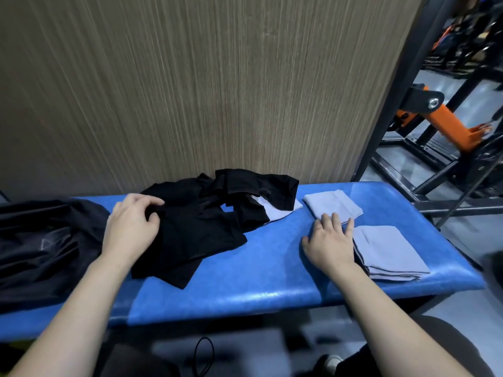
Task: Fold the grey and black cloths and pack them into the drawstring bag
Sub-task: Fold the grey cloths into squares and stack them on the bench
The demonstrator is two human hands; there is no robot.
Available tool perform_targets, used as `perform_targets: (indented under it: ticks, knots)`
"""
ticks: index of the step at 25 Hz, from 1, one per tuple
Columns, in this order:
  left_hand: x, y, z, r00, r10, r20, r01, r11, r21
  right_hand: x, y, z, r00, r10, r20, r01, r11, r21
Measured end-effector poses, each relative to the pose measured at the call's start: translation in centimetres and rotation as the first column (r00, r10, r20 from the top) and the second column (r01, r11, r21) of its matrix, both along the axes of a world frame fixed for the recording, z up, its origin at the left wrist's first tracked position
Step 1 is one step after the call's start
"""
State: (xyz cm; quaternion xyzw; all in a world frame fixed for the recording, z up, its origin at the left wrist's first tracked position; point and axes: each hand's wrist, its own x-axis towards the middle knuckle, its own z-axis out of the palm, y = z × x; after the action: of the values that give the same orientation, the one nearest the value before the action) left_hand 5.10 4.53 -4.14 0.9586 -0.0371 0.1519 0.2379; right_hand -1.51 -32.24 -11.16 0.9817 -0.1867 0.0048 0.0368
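Hands: left [130, 227] pinches black cloth [190, 227], right [330, 240] flat.

bench pad [272, 276]: glossy blue, pale sheen along the front edge
loose cloths [201, 227]: plain black, no print
folded cloth, far [333, 204]: plain light grey
folded stack, near [392, 254]: light grey, dark lines along the layered edges
part-hidden cloth [283, 209]: light grey, showed under the black pile
bag [40, 240]: black, faint pale triangle mark
wall panel [204, 85]: brown-grey, fine vertical streaks
gym frame [446, 123]: black with orange parts
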Motion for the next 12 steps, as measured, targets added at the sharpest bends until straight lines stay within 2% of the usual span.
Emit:
perform_targets:
  ticks: [4,8,10,12]
  knots:
    - [-1.1,-2.3,0.1,0.987,-0.116,0.112,0.128,0.985,-0.113,-0.7,1.2,0.0,0.996,0.070,0.050,-0.068,0.997,-0.032]
    - [-2.6,-5.7,-0.1,0.938,-0.313,0.148,0.335,0.928,-0.165,-0.7,1.5,0.8,0.928,0.238,0.285,-0.257,0.966,0.029]
    - [-2.9,-6.8,-0.6,0.917,-0.379,0.122,0.395,0.903,-0.170,0.1,0.0,2.1,0.901,0.134,0.413,-0.155,0.988,0.018]
    - [-2.9,-7.3,-1.2,0.910,-0.404,0.096,0.415,0.894,-0.169,0.9,-2.6,3.7,0.953,-0.083,0.290,0.085,0.996,0.008]
